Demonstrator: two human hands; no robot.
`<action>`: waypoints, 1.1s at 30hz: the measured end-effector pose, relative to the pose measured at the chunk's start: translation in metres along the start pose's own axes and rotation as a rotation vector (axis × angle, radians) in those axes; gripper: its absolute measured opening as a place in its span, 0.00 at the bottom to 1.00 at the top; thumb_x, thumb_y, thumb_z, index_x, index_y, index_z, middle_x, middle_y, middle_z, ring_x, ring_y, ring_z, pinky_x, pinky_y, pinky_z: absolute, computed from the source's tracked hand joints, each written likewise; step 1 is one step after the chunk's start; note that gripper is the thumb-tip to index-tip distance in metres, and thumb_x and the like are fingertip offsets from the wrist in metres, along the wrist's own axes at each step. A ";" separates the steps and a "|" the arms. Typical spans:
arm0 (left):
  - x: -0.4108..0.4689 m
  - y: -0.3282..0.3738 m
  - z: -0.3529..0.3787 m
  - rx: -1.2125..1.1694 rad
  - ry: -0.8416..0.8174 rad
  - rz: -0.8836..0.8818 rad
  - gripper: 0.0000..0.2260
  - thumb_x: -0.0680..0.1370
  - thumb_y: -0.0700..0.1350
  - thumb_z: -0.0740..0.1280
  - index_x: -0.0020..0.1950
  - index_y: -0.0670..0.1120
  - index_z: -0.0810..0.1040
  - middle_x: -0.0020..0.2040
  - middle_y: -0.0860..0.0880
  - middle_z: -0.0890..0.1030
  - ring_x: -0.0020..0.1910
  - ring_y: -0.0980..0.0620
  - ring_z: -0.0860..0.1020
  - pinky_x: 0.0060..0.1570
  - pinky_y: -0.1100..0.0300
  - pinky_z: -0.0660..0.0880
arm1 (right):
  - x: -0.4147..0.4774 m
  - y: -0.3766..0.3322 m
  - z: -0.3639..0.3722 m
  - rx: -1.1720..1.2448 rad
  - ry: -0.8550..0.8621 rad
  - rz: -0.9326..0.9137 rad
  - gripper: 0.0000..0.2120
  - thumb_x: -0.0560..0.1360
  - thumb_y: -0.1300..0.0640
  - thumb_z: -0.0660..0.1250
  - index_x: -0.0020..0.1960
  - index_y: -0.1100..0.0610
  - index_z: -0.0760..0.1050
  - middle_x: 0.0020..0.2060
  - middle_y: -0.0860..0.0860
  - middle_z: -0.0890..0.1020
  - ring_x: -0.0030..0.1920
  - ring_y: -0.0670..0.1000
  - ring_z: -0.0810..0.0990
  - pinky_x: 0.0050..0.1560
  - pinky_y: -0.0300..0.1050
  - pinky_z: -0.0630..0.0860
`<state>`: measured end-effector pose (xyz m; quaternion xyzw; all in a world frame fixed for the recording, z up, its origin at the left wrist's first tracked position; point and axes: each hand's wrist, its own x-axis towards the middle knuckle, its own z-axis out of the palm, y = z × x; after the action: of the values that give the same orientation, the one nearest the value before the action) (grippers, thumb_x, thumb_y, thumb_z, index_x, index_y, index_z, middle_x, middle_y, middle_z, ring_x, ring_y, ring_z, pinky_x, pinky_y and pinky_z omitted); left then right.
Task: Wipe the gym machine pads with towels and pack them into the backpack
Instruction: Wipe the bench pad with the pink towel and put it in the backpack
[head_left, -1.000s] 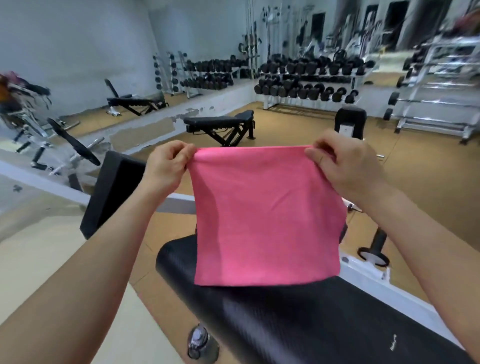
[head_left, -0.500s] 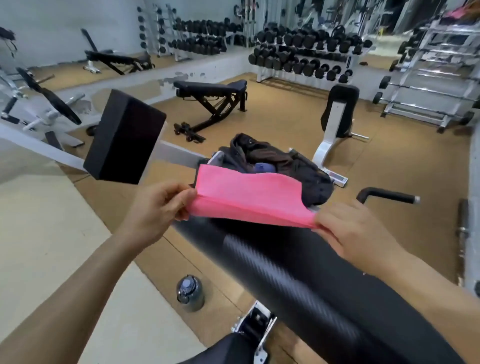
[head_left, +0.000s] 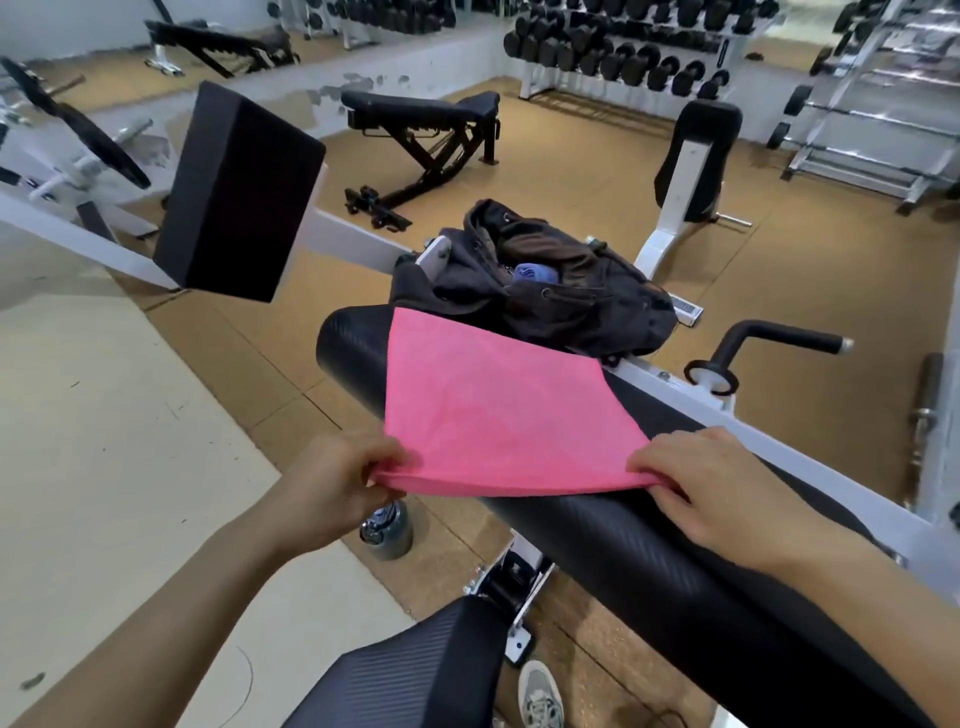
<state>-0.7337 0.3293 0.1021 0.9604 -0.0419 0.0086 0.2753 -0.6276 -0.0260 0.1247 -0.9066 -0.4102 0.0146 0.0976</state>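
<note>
On the long black machine pad (head_left: 649, 561), a pink towel (head_left: 498, 415) is spread flat, its near corners pinched by the left hand (head_left: 337, 480) and right hand (head_left: 711, 483), each grip clamped on the cloth. Beyond the towel's far edge, an open dark backpack (head_left: 561, 291) is seen resting.

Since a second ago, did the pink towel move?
Yes. The pink towel came down from hanging upright in the air and now lies spread over the long black pad, its far edge toward the backpack.
</note>
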 end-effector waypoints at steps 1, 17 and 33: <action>-0.002 0.001 -0.003 -0.052 -0.065 -0.041 0.13 0.69 0.37 0.76 0.45 0.56 0.82 0.37 0.60 0.79 0.38 0.59 0.76 0.37 0.64 0.73 | 0.000 -0.001 -0.008 0.102 -0.059 0.061 0.10 0.72 0.59 0.68 0.47 0.44 0.77 0.39 0.38 0.79 0.41 0.40 0.77 0.45 0.37 0.70; 0.069 0.040 -0.040 -0.537 0.388 -0.212 0.05 0.75 0.50 0.67 0.48 0.53 0.75 0.42 0.54 0.79 0.42 0.55 0.76 0.41 0.60 0.73 | 0.077 0.042 -0.033 1.245 0.287 0.384 0.10 0.66 0.64 0.74 0.41 0.49 0.80 0.39 0.49 0.81 0.39 0.46 0.77 0.40 0.39 0.75; 0.126 0.008 -0.019 -0.083 0.261 -0.626 0.08 0.78 0.47 0.66 0.50 0.44 0.79 0.43 0.50 0.80 0.44 0.50 0.77 0.40 0.56 0.70 | 0.146 0.077 0.080 0.595 0.112 0.481 0.10 0.77 0.60 0.64 0.57 0.56 0.77 0.49 0.49 0.79 0.51 0.49 0.75 0.48 0.39 0.64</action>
<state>-0.6085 0.3234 0.1274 0.9054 0.2904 0.0449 0.3063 -0.4825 0.0466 0.0398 -0.9083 -0.1578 0.1062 0.3725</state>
